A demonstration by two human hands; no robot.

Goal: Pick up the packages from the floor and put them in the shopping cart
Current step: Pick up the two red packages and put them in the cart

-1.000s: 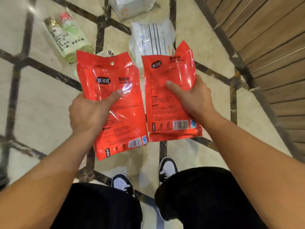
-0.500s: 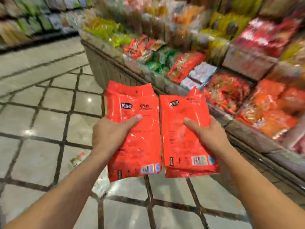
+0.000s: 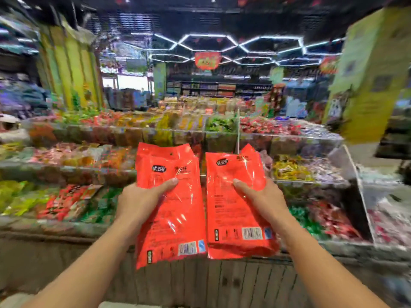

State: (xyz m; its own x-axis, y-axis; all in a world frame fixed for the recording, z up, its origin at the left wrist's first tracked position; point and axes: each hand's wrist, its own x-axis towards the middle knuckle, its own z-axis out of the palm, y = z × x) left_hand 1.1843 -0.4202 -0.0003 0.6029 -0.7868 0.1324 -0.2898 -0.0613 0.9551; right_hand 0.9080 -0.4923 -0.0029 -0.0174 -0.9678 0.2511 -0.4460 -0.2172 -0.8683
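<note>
Both red packs are up off the floor and we are turning to find the cart.

A second ago we looked down at the tiled floor with other packages lying on it; now our view has swung up to the tiered snack display and the floor is out of sight. Our left hand grips the left glossy red plastic snack pack, thumb across its face, fingers hidden behind. Our right hand holds the right glossy red plastic snack pack the same way. The packs hang upright, just beside each other at chest level in front of the display's wooden-slat front. We judge the pick-up done for these two, with the drop still ahead: no shopping cart shows yet.
</note>
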